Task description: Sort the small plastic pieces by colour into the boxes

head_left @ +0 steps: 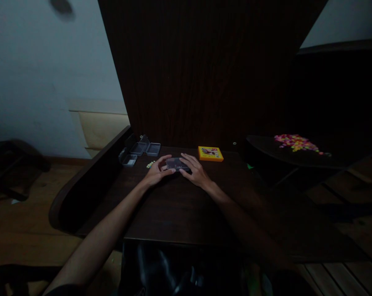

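Between my two hands is a small clear plastic box (177, 164), with a few tiny bits visible inside near its front edge. My left hand (158, 169) grips its left end, thumb along the front and fingers behind. At the other end my right hand (194, 169) has its fingers over the top and its thumb at the front. Whether the lid is fully closed cannot be made out in the dim light. Beside my left fingers lies a little pile of pale yellowish beads (150, 164) on the dark wooden surface (173, 209).
Several open clear plastic boxes (153, 149) stand at the back left, by the raised wooden side (90, 181). A yellow-orange box (210, 153) lies behind my right hand. Many pink, red and yellow pieces (298, 143) are heaped on a dark surface at the right.
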A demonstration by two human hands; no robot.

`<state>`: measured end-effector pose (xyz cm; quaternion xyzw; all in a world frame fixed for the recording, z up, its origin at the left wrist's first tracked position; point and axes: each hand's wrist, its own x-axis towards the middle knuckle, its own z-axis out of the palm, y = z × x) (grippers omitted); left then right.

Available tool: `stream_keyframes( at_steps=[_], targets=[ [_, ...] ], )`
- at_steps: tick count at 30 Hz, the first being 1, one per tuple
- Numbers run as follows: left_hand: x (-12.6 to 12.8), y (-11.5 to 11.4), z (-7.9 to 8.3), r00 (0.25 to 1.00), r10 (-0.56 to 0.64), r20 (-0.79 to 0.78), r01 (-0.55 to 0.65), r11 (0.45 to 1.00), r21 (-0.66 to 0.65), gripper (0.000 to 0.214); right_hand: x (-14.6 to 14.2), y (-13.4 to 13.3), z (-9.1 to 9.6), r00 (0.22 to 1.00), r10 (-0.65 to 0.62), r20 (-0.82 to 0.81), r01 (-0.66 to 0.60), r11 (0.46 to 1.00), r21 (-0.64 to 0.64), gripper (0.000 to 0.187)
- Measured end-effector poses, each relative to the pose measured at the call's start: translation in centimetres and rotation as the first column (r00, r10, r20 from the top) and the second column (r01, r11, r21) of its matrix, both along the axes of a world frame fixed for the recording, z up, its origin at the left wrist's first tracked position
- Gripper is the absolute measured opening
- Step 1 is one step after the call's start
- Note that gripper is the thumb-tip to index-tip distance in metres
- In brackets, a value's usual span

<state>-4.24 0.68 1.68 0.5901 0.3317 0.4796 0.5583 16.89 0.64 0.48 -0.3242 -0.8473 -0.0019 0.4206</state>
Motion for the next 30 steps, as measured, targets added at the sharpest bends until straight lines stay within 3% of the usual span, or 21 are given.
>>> stream_keyframes(
  at_steps=[8, 15, 30],
  targets=[
    [0.2, -0.1, -0.1, 0.999, 0.012, 0.046, -0.009, 0.998, -0.063, 0.076, -0.2, 0.3, 0.4, 0.947, -0.038, 0.318, -0.045, 0.968, 0.248, 0.037],
    [0.3, 0.2, -0.7, 0.995, -0.021, 0.093, 0.033, 0.991, -0.131, 0.075, -0.3, 0.5, -0.5, 0.937, -0.100, 0.336, -0.040, 0.921, 0.387, 0.032],
    [-0.1, 0.1, -0.6, 0.991, -0.087, 0.097, 0.103, 0.979, -0.178, 0.074, -0.6, -0.3, -0.1, 0.895, -0.171, 0.413, -0.045, 0.885, 0.463, 0.030]
  ],
)
